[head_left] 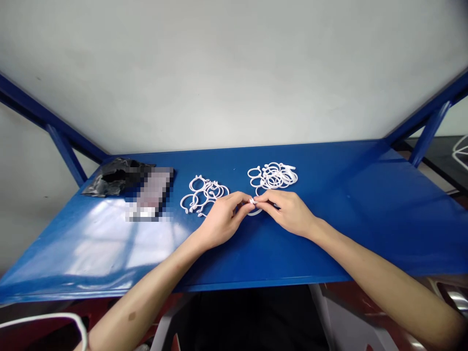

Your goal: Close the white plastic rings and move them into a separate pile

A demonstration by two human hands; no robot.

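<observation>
Both hands meet over the middle of a blue table [365, 209]. My left hand [223, 219] and my right hand [287, 210] pinch one white plastic ring [253, 206] between their fingertips, just above the tabletop. Most of that ring is hidden by the fingers. A pile of several white rings [273, 176] lies just beyond my right hand. A second group of white rings [203, 194] lies beyond and left of my left hand.
A crumpled black plastic bag [115, 175] lies at the table's back left, beside a blurred-out flat object [151, 195]. A white wall rises behind the table. Blue frame struts [66, 153] slant at both back corners.
</observation>
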